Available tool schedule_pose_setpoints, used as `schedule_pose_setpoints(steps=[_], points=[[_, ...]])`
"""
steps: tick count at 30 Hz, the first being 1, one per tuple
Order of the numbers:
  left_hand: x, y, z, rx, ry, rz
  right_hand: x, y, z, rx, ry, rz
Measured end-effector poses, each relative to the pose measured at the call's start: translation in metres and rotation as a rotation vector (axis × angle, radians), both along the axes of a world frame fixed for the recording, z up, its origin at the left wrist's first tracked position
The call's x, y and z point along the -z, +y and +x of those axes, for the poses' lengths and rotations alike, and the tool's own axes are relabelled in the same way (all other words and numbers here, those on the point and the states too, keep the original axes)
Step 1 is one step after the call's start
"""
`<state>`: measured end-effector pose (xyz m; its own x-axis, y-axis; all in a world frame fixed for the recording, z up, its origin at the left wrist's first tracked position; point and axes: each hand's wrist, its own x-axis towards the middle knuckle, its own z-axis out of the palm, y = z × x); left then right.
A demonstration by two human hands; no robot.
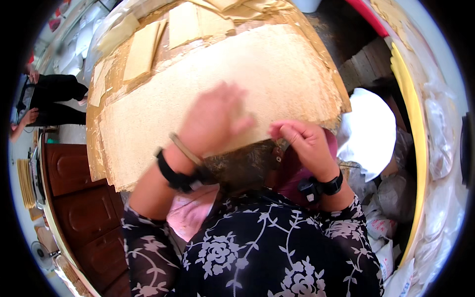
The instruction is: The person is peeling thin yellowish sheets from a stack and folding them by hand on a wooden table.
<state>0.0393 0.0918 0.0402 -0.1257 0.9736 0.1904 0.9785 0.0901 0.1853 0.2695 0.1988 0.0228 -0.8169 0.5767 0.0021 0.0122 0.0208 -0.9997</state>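
Observation:
A large pale tan sheet with a flaky, grainy surface point(274, 67) lies across a wooden work surface point(98, 156) before me. Over its near part is my left hand point(219, 115), blurred, fingers spread, with nothing seen in it; a band and a black strap circle that wrist. At the sheet's near right edge, my right hand point(302, 143) has curled fingers, the thumb against the forefinger; whether something thin is between them cannot be told. Folded tan sheets point(141, 52) and further stacked ones point(198, 24) lie along the far side.
White cloth or plastic point(367, 133) bulges at the right, beside plastic bags point(397, 193) and a yellow edge point(415, 148). A pink cloth point(193, 211) hangs near my lap. Dark red cabinets point(81, 200) stand at left; another person point(55, 96) is beyond them.

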Motion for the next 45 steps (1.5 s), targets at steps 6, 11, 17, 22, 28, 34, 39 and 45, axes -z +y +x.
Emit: schedule_pose_setpoints(steps=[6,11,17,22,28,34,39,45], points=[[0.035,-0.017,0.051,-0.013,0.089,0.114,0.025,-0.021,0.046,-0.123,-0.066,-0.220],[0.022,-0.018,0.070,0.008,0.199,0.141,0.046,-0.019,0.066,0.022,-0.123,-0.361],[0.021,-0.028,0.060,-0.053,-0.078,0.020,0.050,-0.017,0.069,0.111,-0.117,-0.432],[0.044,-0.052,0.067,-0.149,0.087,0.216,0.037,-0.029,0.056,0.110,0.110,-0.576],[0.058,-0.014,0.096,-0.197,0.174,0.280,0.039,-0.024,0.035,0.160,0.162,-0.641],[0.031,-0.025,0.057,-0.294,-0.445,0.602,0.008,-0.027,0.019,0.059,0.150,-0.362],[0.008,-0.096,0.027,-0.490,-1.572,1.232,-0.014,-0.037,-0.019,0.023,-0.025,-0.138],[0.055,-0.153,-0.004,-0.780,-1.799,1.300,-0.029,-0.048,-0.098,-0.109,-0.212,-0.086]])
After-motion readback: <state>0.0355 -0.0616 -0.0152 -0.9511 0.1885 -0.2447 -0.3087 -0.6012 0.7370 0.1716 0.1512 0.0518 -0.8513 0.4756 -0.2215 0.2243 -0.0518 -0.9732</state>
